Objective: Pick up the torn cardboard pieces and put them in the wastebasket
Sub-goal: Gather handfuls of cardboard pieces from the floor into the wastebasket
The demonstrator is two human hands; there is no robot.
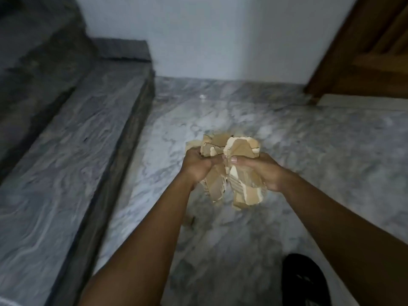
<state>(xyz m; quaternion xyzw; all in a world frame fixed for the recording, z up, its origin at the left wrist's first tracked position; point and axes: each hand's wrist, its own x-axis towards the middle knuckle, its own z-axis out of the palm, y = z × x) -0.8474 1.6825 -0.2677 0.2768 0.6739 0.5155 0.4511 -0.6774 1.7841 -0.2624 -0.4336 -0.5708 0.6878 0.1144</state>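
Obs: both hands raised together over the marble floor (320,155), 1 bundle of torn cardboard pieces (229,149) clamped between them. Left hand (196,166) fingers curled around the left side of the bundle; right hand (262,171) likewise curled on the right side, thumb pressed on top. Bundle is off the floor; ragged brown and pale edges stick out above the knuckles and hang below the palms. Lower pieces look loosely caught, so a drop in transit seems possible. 1 small brownish scrap (191,220) may lie on the floor under the left forearm, but it is too blurred to confirm. Surroundings: grey marble step (77,133) to the left, white wall (198,36) ahead, wooden door (364,51) upper right, black object (302,281) lower right, not identifiable. Wastebasket not in view. Step judged: pickup largely done, carry phase in hand. Next move calls for locating the wastebasket, keeping both palms squeezed inward while travelling, releasing only once over its opening, then checking the floor for any stray scrap
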